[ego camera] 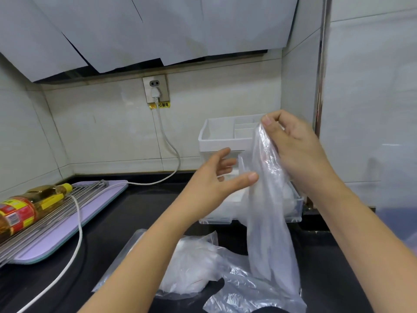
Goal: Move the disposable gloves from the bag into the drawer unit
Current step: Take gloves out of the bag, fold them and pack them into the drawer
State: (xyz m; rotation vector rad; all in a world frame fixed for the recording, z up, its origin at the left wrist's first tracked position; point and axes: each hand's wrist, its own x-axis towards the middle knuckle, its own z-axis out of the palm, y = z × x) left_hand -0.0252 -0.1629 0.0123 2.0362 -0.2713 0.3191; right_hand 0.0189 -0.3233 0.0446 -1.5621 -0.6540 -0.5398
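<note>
Fingertips (pixel 268 120) of the right hand (pixel 297 145) pinch the top of a disposable glove (pixel 268 222), which hangs limp in front of the drawer unit (pixel 216 141); left hand (pixel 212 179) beside it, fingers spread. Judged featherweight, soft, slippery film: hold by a firm pinch at the cuff. Bag (pixel 191 267) lies in front of the unit.

Clutter at the left of the black tabletop (pixel 135 211).
Lying on a metal rack (pixel 56 213) over a lilac board (pixel 56 242): an oil bottle (pixel 27 208); plugged into the wall socket (pixel 155 89): a white cable (pixel 80 231).

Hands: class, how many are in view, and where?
2. The left hand is open beside the disposable glove; the right hand pinches its top, before the drawer unit.
</note>
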